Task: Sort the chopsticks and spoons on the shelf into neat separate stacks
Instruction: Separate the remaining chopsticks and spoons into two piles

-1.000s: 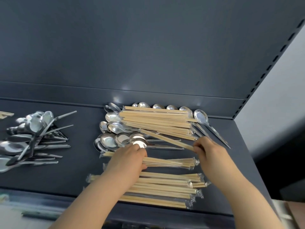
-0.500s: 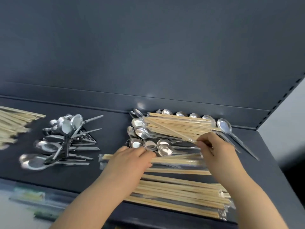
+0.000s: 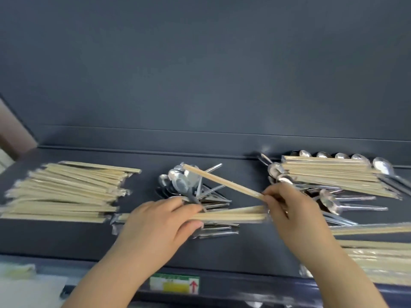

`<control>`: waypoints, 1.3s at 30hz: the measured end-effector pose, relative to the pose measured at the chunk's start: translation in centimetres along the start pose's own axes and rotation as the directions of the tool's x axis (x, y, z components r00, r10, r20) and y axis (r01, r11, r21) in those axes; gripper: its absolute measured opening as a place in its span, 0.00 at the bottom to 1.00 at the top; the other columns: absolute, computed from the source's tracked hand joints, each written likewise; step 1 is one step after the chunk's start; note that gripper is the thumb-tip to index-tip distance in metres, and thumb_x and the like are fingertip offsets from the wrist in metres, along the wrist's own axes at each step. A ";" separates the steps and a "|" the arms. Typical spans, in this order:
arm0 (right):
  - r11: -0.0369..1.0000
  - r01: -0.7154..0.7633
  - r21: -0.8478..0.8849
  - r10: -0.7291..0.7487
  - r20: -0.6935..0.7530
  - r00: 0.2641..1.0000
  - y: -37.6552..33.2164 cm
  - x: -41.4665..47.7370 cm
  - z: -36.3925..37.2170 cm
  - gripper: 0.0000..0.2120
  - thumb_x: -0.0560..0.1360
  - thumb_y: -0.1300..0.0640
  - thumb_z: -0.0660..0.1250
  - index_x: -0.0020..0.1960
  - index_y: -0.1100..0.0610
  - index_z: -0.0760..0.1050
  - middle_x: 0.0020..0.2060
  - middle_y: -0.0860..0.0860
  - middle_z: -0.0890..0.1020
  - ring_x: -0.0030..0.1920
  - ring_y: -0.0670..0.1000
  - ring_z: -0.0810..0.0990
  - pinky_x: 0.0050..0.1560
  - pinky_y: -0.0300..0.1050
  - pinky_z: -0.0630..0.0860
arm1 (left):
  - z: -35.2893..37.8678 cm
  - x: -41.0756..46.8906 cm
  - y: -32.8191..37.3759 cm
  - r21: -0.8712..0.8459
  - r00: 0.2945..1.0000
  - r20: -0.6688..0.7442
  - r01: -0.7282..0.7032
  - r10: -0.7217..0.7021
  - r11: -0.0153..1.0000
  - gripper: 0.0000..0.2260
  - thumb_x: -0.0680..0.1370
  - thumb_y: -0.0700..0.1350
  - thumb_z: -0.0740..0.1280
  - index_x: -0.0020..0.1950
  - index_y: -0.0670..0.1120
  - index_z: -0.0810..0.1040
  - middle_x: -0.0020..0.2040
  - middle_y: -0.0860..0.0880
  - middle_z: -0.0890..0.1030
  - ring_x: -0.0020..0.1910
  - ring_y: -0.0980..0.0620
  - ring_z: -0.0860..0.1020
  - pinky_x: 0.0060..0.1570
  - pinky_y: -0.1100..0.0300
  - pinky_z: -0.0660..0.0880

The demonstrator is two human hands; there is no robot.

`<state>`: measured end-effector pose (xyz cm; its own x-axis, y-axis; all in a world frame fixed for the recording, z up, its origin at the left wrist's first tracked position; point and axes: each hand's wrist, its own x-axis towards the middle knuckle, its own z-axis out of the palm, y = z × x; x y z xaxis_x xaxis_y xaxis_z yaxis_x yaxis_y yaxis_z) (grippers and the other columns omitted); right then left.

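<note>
While both of my hands work over the dark shelf (image 3: pixel 55 238), the holdings stand as follows.

Item 1: left hand (image 3: pixel 160 227). Fingers above and thumb below, it grips a bundle of wrapped chopsticks (image 3: pixel 224 216). The bundle is held level, just in front of the spoon heap.

Item 2: right hand (image 3: pixel 293 216). Its fingertips pinch the near end of a single chopstick pair (image 3: pixel 222 183). The pair is tilted, its far end raised up and to the left over the spoon heap. The right end of the bundle reaches this hand; I cannot tell whether the hand holds it too.

Item 3: chopstick stack (image 3: pixel 66 192). It lies at the left of the shelf, many wrapped pairs running roughly parallel, ends uneven.

Item 4: spoon heap (image 3: pixel 191 187). It sits mid-shelf, metal spoons with bowls to the left and handles fanned to the right, apart from the stack.

Item 5: mixed pile (image 3: pixel 329 174). It lies at the right against the back, chopsticks lying across spoons, bowls showing along the rear and left edges.

Item 6: loose chopsticks (image 3: pixel 378 252). They lie front right, wrapped, blurred.

Item 7: label (image 3: pixel 174 284). It is on the shelf's front edge and bears a red arrow.
</note>
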<state>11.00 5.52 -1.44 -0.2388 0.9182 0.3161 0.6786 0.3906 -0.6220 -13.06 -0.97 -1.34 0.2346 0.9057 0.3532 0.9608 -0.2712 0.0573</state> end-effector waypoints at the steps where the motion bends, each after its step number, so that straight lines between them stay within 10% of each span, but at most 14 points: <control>1: 1.000 -0.003 -0.001 0.003 0.006 1.000 -0.9 -0.3 0.9 0.08 0.75 0.60 0.65 0.43 0.48 0.72 0.32 0.42 0.78 0.36 0.44 0.75 0.35 0.33 0.69 | -0.4 -0.7 -1.2 0.001 1.000 0.004 0.002 -0.002 1.000 0.17 0.75 0.58 0.55 0.51 0.57 0.82 0.34 0.61 0.74 0.29 0.59 0.74 0.29 0.69 0.61; 10: 1.000 0.009 0.029 -0.010 0.053 0.999 -5.9 0.4 4.7 0.15 0.74 0.61 0.67 0.41 0.41 0.70 0.36 0.42 0.79 0.41 0.42 0.76 0.40 0.32 0.71 | -1.3 -4.7 -6.7 -0.067 0.997 0.069 0.025 -0.020 0.997 0.16 0.75 0.60 0.55 0.53 0.60 0.81 0.33 0.62 0.70 0.30 0.63 0.67 0.34 0.75 0.52; 23: 0.990 0.035 0.135 -0.056 0.151 0.987 -11.5 2.3 9.5 0.15 0.73 0.62 0.67 0.41 0.42 0.72 0.38 0.41 0.81 0.45 0.36 0.75 0.41 0.22 0.67 | -3.3 -8.4 -13.9 0.010 0.987 0.063 0.145 -0.146 0.989 0.17 0.76 0.57 0.55 0.58 0.59 0.79 0.41 0.62 0.74 0.38 0.57 0.74 0.40 0.59 0.70; 33: 0.996 -0.033 0.082 0.041 -0.096 0.995 -20.8 3.5 19.7 0.10 0.74 0.63 0.67 0.44 0.48 0.76 0.38 0.43 0.80 0.40 0.43 0.78 0.41 0.26 0.69 | -2.3 -7.3 -30.3 0.051 0.997 -0.057 0.062 -0.059 0.997 0.14 0.76 0.54 0.58 0.56 0.57 0.80 0.43 0.57 0.76 0.43 0.52 0.74 0.46 0.57 0.61; 39: 0.995 -0.096 -0.014 0.093 -0.145 0.985 -24.0 3.8 24.5 0.05 0.74 0.63 0.66 0.45 0.53 0.76 0.39 0.40 0.77 0.44 0.40 0.75 0.43 0.25 0.66 | 1.1 -7.0 -33.6 -0.031 0.993 0.108 -0.044 0.047 0.999 0.15 0.70 0.53 0.73 0.56 0.55 0.81 0.49 0.55 0.79 0.47 0.50 0.79 0.49 0.53 0.75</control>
<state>-23.19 1.19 -2.82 -0.0712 0.9310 0.3579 0.7082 0.2999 -0.6391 -46.84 2.19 -6.75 0.2938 0.9218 0.2528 0.9446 -0.3204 0.0706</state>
